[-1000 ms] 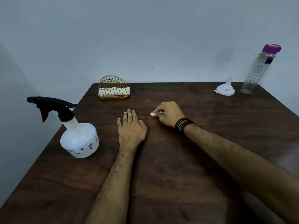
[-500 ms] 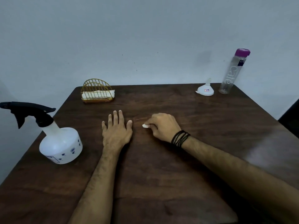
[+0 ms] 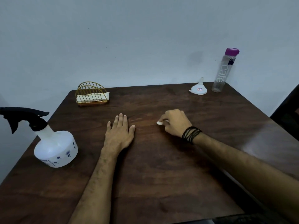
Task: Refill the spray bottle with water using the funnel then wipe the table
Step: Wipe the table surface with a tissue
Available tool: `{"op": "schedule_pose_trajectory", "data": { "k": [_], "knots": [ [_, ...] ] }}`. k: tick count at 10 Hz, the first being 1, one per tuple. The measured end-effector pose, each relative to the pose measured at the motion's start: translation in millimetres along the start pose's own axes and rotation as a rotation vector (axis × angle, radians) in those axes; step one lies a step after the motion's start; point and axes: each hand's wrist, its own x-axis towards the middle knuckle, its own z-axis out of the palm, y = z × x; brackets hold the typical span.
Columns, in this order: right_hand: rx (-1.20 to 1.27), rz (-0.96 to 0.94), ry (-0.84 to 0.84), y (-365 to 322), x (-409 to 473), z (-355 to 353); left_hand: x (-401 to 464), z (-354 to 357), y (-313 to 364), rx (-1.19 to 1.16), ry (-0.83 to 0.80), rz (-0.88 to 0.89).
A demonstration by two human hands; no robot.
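Head view — right hand point(image 3: 175, 122), fingers clamped on tissue point(image 3: 159, 123), farther right; left hand point(image 3: 120, 132) still flat, fingers apart.

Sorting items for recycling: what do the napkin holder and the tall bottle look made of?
The napkin holder looks like thin metal wire with a gold finish, its bars open and curved. The tall bottle is clear and see-through, plastic or glass, which one I cannot tell; its purple cap looks like plastic.
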Motion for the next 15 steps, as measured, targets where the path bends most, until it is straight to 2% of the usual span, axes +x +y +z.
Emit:
{"op": "schedule_pose_trajectory", "data": {
  "k": [1,4,5,7,8,9,10,11,13,15],
  "knots": [
    [0.041,-0.075,0.0,-1.7,-16.5,1.9,1.7,4.3,15.3,-0.005,0.001,0.053],
    [0.02,0.304,0.021,60.4,28.6,-22.9,0.1,6.3,11.5,0.002,0.014,0.061],
    [-0.013,0.265,0.028,55.2,6.9,-21.1,1.4,8.1,11.5,0.013,0.017,0.057],
    [0.074,0.034,0.032,20.1,-38.5,-7.6,4.1,8.8,15.1,0.027,0.016,0.046],
    [0.307,0.096,-0.096,19.0,-25.0,-9.0,2.8,7.8,14.1,0.019,0.012,0.042],
    [0.469,0.284,-0.019,40.9,-7.2,-12.7,3.0,7.4,13.1,0.018,0.008,0.047],
    [0.345,0.347,0.106,67.0,5.5,-14.8,3.5,7.7,13.3,0.02,0.008,0.045],
    [0.219,0.295,0.155,75.3,14.3,-13.4,4.5,7.4,12.9,0.024,0.004,0.044],
    [0.038,0.09,0.052,68.0,-2.8,-9.0,3.6,6.2,12.9,0.025,-0.001,0.046],
    [0.124,-0.007,0.041,62.8,-36.0,-10.5,3.2,5.2,15.0,0.033,0.013,0.041]
  ]
}}
